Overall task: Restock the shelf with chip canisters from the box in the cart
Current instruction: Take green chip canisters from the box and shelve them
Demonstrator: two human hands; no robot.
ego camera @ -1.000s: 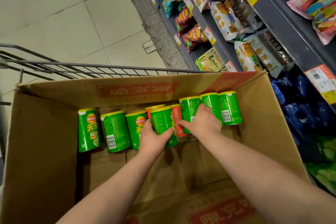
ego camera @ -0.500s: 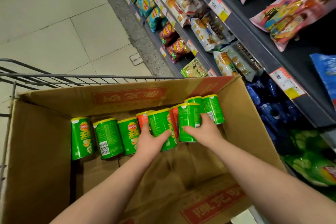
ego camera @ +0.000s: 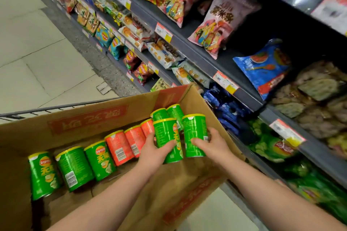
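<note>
Gripping two green chip canisters, one in each hand, above the far right corner of the cardboard box (ego camera: pixel 75 120). Wrapping the left hand (ego camera: pixel 152 154) round the left green canister (ego camera: pixel 167 137), with the thumb laid across its near face and the fingers curled round its left side. Clamping the right hand (ego camera: pixel 213 146) on the right green canister (ego camera: pixel 194 133), with the thumb pressed to its lower front and the fingers curled round its right side. Holding the pair side by side, almost touching, with yellow lids toward the far side and bases toward the wrists.

Looking down past them at a row of canisters lying on their sides along the box's far wall: three green canisters (ego camera: pixel 74 169) at the near left, three orange-red canisters (ego camera: pixel 119 148) next on the right, and two more green canisters (ego camera: pixel 175 111) in the far right corner, just behind the held pair. Catching the rim of the wire cart (ego camera: pixel 56 108) just beyond the box's far wall, with pale floor tiles (ego camera: pixel 37 62) farther off on the left.

Facing, on the right, a dark store shelf (ego camera: pixel 195 56) of several tiers stocked with snack bags: pink bags (ego camera: pixel 219 24) on an upper tier, a blue bag (ego camera: pixel 262 67) below them to the right, green bags (ego camera: pixel 272 148) on a lower near tier, and price tags (ego camera: pixel 163 32) along the tier edges.
</note>
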